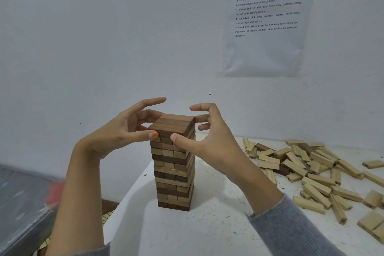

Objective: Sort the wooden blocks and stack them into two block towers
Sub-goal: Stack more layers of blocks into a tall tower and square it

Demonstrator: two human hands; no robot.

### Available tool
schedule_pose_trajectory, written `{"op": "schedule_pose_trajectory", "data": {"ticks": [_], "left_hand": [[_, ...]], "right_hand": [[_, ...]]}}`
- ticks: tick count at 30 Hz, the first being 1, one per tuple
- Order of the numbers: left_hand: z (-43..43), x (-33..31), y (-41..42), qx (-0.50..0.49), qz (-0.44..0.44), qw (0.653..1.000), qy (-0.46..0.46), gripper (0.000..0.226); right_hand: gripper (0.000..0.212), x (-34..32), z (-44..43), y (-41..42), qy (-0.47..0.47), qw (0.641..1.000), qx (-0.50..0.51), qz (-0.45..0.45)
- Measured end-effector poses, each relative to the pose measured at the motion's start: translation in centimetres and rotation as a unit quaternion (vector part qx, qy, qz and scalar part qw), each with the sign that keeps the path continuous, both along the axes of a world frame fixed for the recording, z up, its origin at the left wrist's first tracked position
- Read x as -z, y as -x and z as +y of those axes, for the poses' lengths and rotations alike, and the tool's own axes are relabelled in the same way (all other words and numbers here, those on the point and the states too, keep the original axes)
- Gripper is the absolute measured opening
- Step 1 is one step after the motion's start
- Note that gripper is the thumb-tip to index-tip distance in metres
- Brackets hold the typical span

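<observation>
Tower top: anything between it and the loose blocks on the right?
Only the right hand, at the top of the tall brown-and-tan wooden block tower. Nothing else shows on the white table before the scattered pale wooden blocks.

tower (173, 172) on table (218, 224), loose blocks (315, 174) to its right.

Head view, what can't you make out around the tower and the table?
All in the head view:
1. Tower: its far sides are hidden by its own body; the top layer's edges are partly covered by the left hand and right hand.
2. Pile: cut off by the right edge, so it cannot be counted.
3. Sheet on the wall: print too small and soft to read fully.
4. Red thing at left: too blurred to identify.
</observation>
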State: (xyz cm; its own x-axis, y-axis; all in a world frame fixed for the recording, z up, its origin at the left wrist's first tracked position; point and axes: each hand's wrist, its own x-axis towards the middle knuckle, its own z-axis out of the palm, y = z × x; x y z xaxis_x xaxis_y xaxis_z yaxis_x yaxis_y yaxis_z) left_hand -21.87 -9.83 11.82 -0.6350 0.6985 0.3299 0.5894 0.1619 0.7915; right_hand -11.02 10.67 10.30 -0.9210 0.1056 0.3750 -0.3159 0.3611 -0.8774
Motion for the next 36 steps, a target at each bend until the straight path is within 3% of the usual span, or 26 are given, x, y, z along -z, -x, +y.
{"op": "schedule_pose_trajectory", "data": {"ticks": [12, 17, 21, 25, 31, 36], "left_hand": [[0.5, 0.5, 0.2, 0.002, -0.023, 0.999, -0.022, 0.094], [0.1, 0.3, 0.0, -0.016, 0.011, 1.000, -0.015, 0.103], [0.0, -0.9, -0.9, -0.050, 0.046, 0.991, -0.111, 0.091], [1.4, -1.8, -2.7, -0.141, -0.007, 0.957, -0.254, 0.051], [4.9, 0.7, -6.1, -0.266, -0.150, 0.918, -0.254, 0.046], [5.9, 0.9, -7.9, -0.268, -0.223, 0.905, -0.243, 0.058]], "right_hand": [[0.066, -0.1, 0.0, -0.2, -0.005, 1.000, 0.011, -0.010], [0.082, -0.6, -0.1, -0.5, -0.049, 0.998, -0.001, -0.039], [0.075, -1.5, -0.5, -1.3, -0.075, 0.995, -0.011, -0.059], [0.053, -1.7, -1.2, -1.9, 0.015, 0.998, 0.014, -0.058], [0.052, -0.4, -2.4, -2.2, 0.207, 0.972, 0.043, -0.104], [0.070, 0.6, -4.2, -2.3, 0.211, 0.971, 0.019, -0.106]]}}
